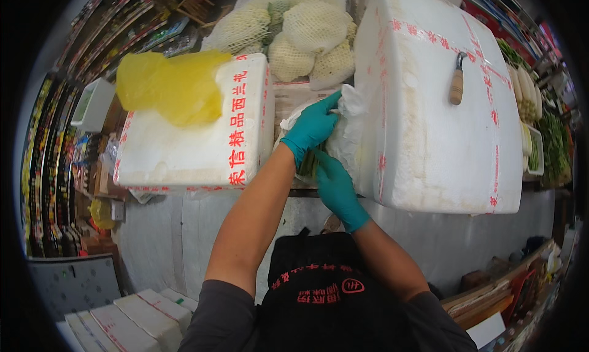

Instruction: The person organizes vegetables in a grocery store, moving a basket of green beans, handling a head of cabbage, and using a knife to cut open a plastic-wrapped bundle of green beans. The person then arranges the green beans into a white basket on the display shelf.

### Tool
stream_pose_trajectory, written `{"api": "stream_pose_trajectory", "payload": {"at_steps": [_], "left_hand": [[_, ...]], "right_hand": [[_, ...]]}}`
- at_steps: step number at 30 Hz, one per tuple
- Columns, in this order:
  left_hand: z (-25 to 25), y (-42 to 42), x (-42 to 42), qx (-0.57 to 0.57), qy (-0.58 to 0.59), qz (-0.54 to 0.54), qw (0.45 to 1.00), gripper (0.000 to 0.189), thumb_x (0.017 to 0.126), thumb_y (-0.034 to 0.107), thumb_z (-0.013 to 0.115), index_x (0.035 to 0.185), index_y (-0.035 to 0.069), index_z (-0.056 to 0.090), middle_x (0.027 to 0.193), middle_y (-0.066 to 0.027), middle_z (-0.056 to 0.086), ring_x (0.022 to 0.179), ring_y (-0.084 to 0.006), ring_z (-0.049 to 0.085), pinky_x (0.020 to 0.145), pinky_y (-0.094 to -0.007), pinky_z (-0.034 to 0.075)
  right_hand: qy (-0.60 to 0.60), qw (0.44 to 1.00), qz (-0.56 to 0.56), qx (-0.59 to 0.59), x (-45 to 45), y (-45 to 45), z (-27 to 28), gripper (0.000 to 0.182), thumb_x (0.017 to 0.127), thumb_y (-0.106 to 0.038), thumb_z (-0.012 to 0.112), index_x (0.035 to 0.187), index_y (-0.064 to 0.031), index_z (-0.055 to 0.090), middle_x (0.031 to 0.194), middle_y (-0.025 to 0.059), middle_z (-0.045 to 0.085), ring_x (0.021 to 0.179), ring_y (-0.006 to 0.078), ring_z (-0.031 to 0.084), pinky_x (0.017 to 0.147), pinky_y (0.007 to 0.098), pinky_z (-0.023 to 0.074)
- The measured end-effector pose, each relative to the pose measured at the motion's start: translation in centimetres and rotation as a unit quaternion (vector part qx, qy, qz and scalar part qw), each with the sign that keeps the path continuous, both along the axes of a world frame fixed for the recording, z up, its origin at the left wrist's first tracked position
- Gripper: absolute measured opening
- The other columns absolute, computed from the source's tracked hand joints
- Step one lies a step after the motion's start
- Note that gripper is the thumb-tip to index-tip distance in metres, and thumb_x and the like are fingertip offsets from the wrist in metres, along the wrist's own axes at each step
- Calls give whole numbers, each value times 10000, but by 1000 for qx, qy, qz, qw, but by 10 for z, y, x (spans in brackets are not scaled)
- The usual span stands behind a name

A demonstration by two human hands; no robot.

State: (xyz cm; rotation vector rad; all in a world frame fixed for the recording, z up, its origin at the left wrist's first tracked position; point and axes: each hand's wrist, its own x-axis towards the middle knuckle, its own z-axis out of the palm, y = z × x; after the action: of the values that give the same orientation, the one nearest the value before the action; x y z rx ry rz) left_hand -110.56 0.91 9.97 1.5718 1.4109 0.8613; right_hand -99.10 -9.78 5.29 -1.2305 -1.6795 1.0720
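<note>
My left hand [315,127], in a teal glove, pinches the crumpled edge of a white wrapping [346,142] between two foam boxes. Inside that wrapping, green stalks [307,164] show beneath my left wrist. My right hand [338,186], gloved the same way, is closer to me with its fingertips at the stalks; whether they grip is hidden. Just beyond my hands lie pale cauliflower heads in foam netting [315,27]. A hooked knife with a wooden handle [457,81] rests on the right foam box, well away from both hands.
The large right foam box [428,135] and the lower left foam box [184,154] hem in my hands. A yellow plastic bag [172,87] covers part of the left box. White radishes [524,92] lie beyond the right box. Foam boxes [133,320] stand at lower left.
</note>
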Motion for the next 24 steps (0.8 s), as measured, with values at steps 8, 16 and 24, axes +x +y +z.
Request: {"api": "stream_pose_trajectory", "payload": {"at_steps": [8, 16, 24], "left_hand": [[-40, -30, -12, -128, -347, 60, 927, 318, 864, 37, 461, 1158, -12, 574, 1103, -82, 610, 981, -155, 561, 882, -264, 439], [-83, -75, -23, -68, -242, 57, 966, 469, 860, 216, 503, 1261, -21, 454, 1129, -190, 587, 1010, -311, 564, 874, -369, 432], [-70, -89, -38, -169, -131, 89, 973, 499, 836, 273, 560, 1234, -18, 483, 1125, -182, 596, 1007, -305, 578, 868, -362, 444]], "right_hand": [[-175, 973, -121, -90, -10, 35, -16, 332, 866, -149, 482, 1159, 4, 522, 1123, 241, 553, 1006, 399, 548, 836, 438, 451], [-271, 925, -233, -129, -18, 25, -4, 275, 858, -194, 507, 1014, 11, 603, 963, 239, 617, 911, 396, 591, 792, 450, 475], [-369, 876, -209, -229, -36, 19, -9, 322, 862, -308, 494, 916, -26, 641, 899, 213, 647, 801, 383, 629, 728, 476, 495]]}}
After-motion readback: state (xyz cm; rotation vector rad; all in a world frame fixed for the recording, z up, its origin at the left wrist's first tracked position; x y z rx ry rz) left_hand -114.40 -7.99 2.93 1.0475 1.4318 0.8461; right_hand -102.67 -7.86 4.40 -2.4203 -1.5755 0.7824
